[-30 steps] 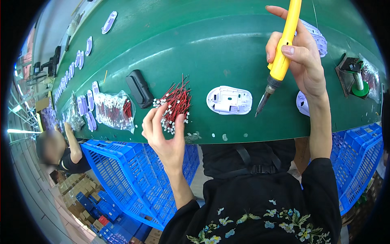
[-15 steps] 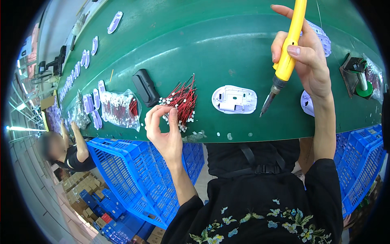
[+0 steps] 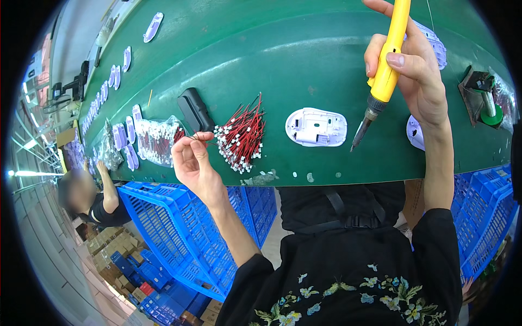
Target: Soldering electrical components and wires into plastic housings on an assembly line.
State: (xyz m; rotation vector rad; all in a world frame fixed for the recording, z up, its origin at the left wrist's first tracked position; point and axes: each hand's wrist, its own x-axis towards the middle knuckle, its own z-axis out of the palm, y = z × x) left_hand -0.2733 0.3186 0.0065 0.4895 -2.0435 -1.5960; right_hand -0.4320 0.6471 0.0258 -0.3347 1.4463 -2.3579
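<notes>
My right hand (image 3: 416, 68) grips a yellow soldering iron (image 3: 387, 70), its metal tip slanting down over the table. Left of that tip lies a white oval plastic housing (image 3: 316, 127), open side up, with compartments and small holes. Pinched between the thumb and fingers of my left hand (image 3: 197, 165) is a thin dark wire (image 3: 213, 143), its ends hard to make out. Close beside that hand spreads a pile of short red wires with white connectors (image 3: 242, 136). A black oblong case (image 3: 196, 110) rests behind the fingers.
A clear bag of connector wires (image 3: 155, 142) lies left, near several white housings (image 3: 131, 157). Part of another housing (image 3: 415, 133) shows behind my right wrist. A solder spool stand (image 3: 485, 103) is at right. Blue crates (image 3: 179, 228) stand below the edge; a co-worker (image 3: 98, 198) sits far left.
My left hand has moved left, away from the wire pile, and now shows a thin dark wire in its pinch. The right hand and soldering iron have hardly moved.
</notes>
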